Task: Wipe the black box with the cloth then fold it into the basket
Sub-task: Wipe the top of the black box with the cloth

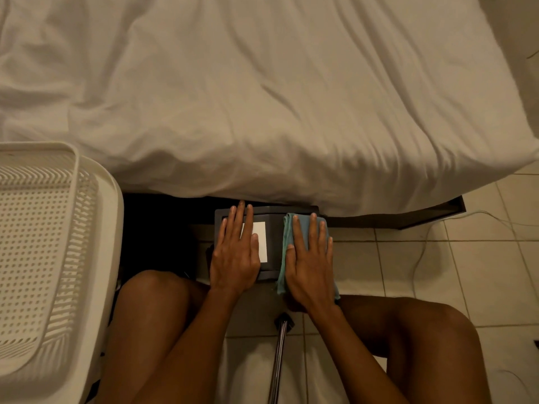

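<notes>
Bare knees [154, 290] frame the lower view, with a metal pole [279, 360] rising between them. Left hand [236, 252] lies flat, fingers extended, on the black box [272, 228], partly covering its white label [261, 240]; it grips nothing. Right hand [310, 263] lies flat, fingers spread, pressing the folded teal cloth [287, 228] onto the box's right side; cloth sits beneath the palm, its edge hanging over the near side. White basket [73, 199] stands well apart at left, beside the bed [262, 97].
</notes>
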`<state>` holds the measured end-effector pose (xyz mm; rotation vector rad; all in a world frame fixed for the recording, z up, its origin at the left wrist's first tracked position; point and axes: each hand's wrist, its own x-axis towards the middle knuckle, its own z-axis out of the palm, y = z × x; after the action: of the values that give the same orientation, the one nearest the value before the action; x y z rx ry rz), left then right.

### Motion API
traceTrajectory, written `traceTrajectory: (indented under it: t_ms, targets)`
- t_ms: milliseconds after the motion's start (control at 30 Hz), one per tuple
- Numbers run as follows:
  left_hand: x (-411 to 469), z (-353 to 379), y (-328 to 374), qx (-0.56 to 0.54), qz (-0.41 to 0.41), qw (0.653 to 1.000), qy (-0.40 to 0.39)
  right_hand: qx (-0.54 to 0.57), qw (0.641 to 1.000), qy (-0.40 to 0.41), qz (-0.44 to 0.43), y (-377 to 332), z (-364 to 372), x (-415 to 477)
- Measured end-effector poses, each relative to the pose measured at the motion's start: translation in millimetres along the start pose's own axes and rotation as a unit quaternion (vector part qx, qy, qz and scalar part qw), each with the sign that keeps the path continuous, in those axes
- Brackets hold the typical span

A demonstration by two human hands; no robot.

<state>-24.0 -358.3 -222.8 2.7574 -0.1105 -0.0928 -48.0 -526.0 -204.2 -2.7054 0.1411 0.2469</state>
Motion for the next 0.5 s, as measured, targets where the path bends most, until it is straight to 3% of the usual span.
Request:
traceTrajectory:
  t_ms: [267, 500]
  targets:
    - [0.3, -3.4, 2.7, 0.029, 0.002, 1.0, -0.011, 0.022, 0.999, -0.024, 0.002, 6.3, 0.2, -36.2]
    - [2.7, -4.1, 3.4, 0.043, 0.006, 0.999, -0.019, 0.031, 0.999, -0.011, -0.005, 0.7, -11.6, 3.5]
